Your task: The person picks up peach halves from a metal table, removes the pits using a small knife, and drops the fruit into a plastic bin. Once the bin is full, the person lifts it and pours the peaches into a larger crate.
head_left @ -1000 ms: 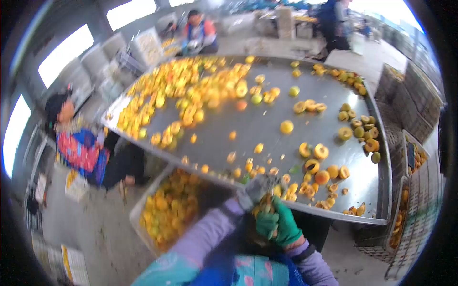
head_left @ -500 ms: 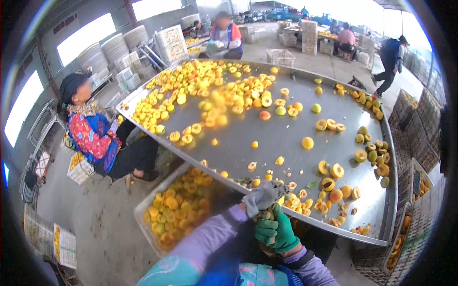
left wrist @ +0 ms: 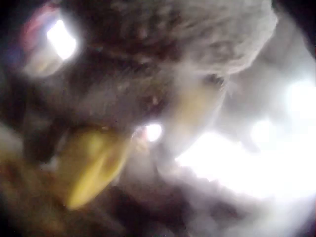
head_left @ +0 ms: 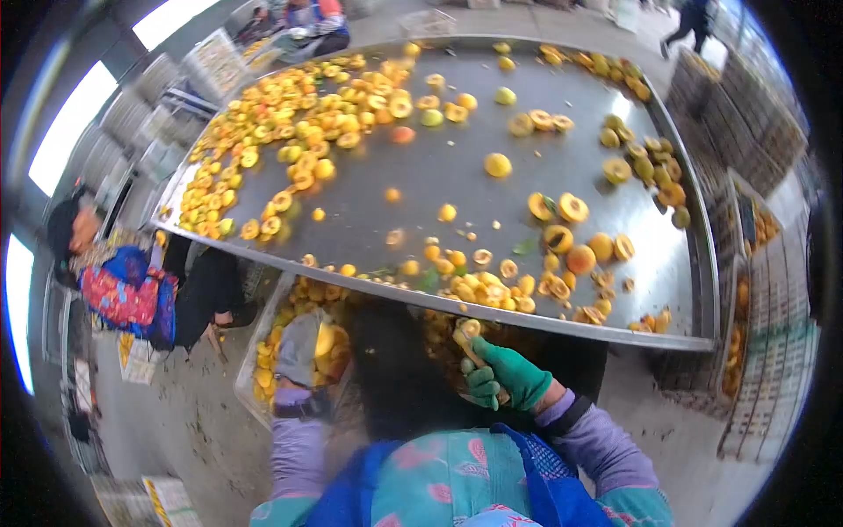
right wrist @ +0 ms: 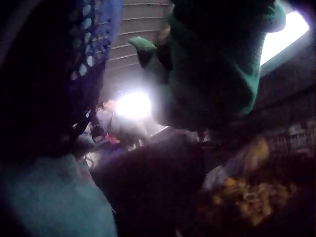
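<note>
My left hand [head_left: 300,347], in a grey glove, is down over the crate [head_left: 248,373] of whole apricots left of my lap. Yellow apricots [head_left: 328,342] show right beside its fingers. In the blurred left wrist view a yellow apricot [left wrist: 91,165] lies under the grey glove [left wrist: 197,34]; I cannot tell whether the fingers hold it. My right hand [head_left: 509,378], in a green glove, grips a slim wooden-handled tool [head_left: 468,344] with a round pale end, before the table's near edge. The right wrist view shows this green glove [right wrist: 212,69] dark, its tool mostly hidden.
A large metal table [head_left: 351,228] with a raised rim carries halved apricots [head_left: 307,158], mostly heaped at far left. More halves [head_left: 492,290] lie along the near edge. Plastic crates [head_left: 773,360] stack at the right. A seated person [head_left: 132,290] works at the left; another [head_left: 316,22] sits behind.
My left hand has left the right hand at the table's edge and moved left, down to the crate. The right hand still grips the tool. The head view has tilted downward.
</note>
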Motion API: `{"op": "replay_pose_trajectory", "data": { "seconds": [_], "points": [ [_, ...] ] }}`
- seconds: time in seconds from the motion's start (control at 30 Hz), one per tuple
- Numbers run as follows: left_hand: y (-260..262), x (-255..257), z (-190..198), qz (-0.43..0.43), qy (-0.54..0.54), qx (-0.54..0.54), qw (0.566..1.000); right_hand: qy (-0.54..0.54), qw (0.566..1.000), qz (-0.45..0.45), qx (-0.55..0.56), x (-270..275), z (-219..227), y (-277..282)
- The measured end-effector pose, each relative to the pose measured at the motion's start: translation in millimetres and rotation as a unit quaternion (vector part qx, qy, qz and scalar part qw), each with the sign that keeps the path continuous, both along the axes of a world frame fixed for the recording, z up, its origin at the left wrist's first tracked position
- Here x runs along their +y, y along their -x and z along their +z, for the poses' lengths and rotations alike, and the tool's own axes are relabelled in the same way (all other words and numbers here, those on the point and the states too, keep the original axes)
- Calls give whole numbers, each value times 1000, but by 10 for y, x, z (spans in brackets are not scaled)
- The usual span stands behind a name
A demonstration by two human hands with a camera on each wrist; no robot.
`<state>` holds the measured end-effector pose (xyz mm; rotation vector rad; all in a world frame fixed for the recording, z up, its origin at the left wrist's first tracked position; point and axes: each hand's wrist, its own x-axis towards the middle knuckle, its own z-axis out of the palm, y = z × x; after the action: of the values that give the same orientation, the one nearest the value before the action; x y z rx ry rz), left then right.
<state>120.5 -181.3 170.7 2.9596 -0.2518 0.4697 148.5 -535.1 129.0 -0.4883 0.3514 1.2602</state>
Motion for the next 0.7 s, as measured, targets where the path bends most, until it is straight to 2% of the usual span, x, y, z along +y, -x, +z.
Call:
{"op": "replay_pose_trajectory", "data": {
  "seconds": [0.03, 0.1, 0.13, 0.23, 0.27, 0.3, 0.33, 0.37, 0.4, 0.47, 0.5, 0.57, 0.6, 0.7],
  "points": [
    [-28, 446, -298, 97, -50, 38, 993, 76, 993, 31, -87, -74, -8, 39],
    [-442, 504, -462, 165, -8, 78, 983, 239, 932, 95, -255, -272, 164, 68],
    [-780, 304, -251, 139, 84, 93, 982, 220, 924, 63, -305, -396, 332, 54],
    [-1760, -627, 189, 32, 309, 162, 937, 332, 877, -46, -344, -845, 637, -260],
    [-2079, -955, 242, -10, 370, 191, 909, 398, 834, -107, -366, -1051, 662, -437],
    [-2441, -1205, 203, -29, 321, 206, 924, 460, 784, -166, -383, -1291, 654, -621],
    [-2793, -1440, 114, -46, 272, 218, 936, 510, 655, -192, -524, -1603, 421, -884],
    [-3094, -1677, 9, -59, 222, 227, 946, 546, 589, -165, -573, -1909, 356, -1096],
    [-3368, -1921, -92, -66, 224, 238, 943, 582, 515, -141, -614, -2215, 292, -1303],
    [-3795, -2292, -302, -62, 231, 252, 938, 626, 606, -154, -466, -2508, 492, -1670],
    [-3919, -2439, -401, -58, 190, 193, 961, 619, 670, -227, -340, -2554, 595, -1855],
    [-4127, -2695, -551, -45, 99, 71, 991, 629, 632, -283, -353, -2777, 485, -2243],
    [-4265, -2760, -569, -45, 133, 135, 981, 634, 616, -308, -352, -2920, 357, -2480],
    [-4594, -2984, -629, -30, 128, 106, 986, 663, 539, -321, -409, -3213, 189, -3073]
  ]
}}
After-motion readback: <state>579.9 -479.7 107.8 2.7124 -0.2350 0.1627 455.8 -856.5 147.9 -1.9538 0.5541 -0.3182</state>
